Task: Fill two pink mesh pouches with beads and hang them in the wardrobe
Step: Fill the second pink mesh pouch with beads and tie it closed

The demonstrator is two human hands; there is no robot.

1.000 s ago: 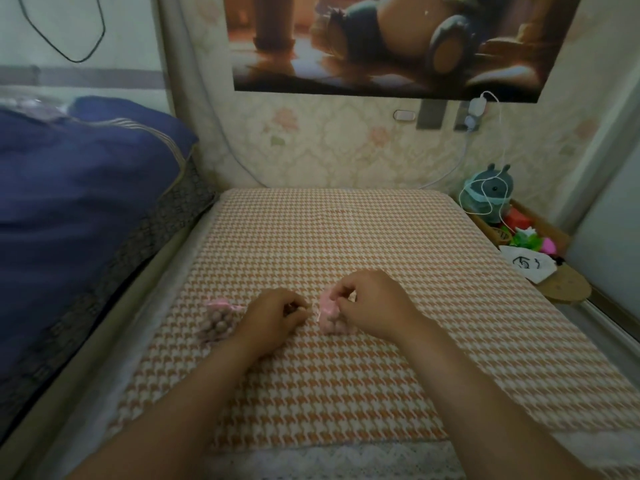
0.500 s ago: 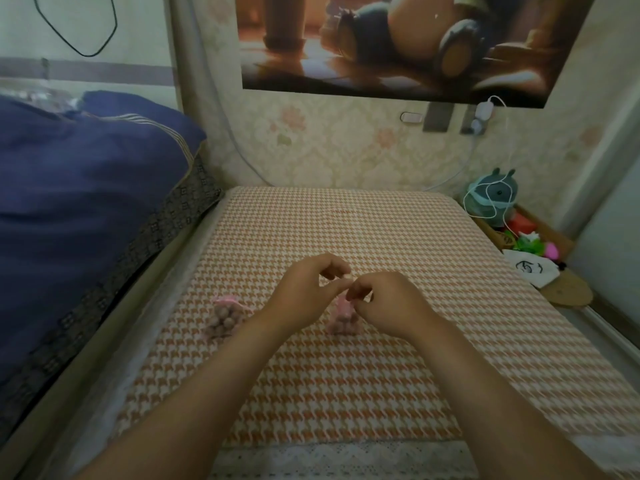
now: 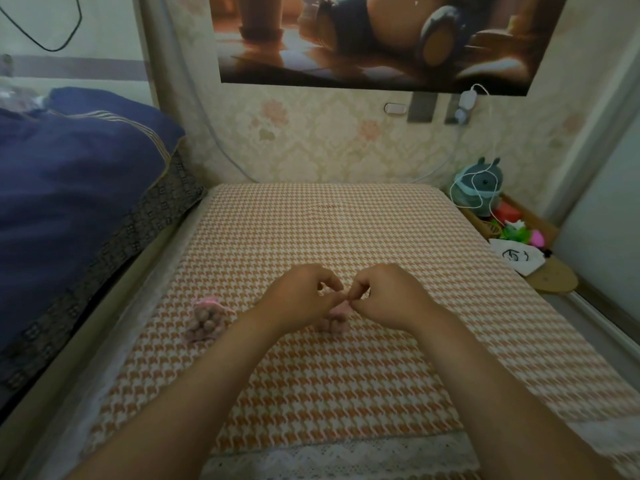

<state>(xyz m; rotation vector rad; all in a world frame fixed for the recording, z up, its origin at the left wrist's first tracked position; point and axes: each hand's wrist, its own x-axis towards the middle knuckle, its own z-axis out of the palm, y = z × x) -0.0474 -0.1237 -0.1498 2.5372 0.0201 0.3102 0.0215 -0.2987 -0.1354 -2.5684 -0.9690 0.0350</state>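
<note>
The second pouch (image 3: 337, 318) lay on the table (image 3: 311, 230), largely covered by both hands. The first pouch (image 3: 202, 332), bulging with beads (image 3: 209, 318), lay well apart to the left. The left hand (image 3: 301, 299) and right hand (image 3: 388, 296) were curled, with fingertips pinched together at the second pouch's top. A cord was probably being drawn, though it was too fine to be made out. Beads could be spilled if the neck were left slack or the pouch tipped by a hard pull. Its fill could not be judged, and no wardrobe was in view.
</note>
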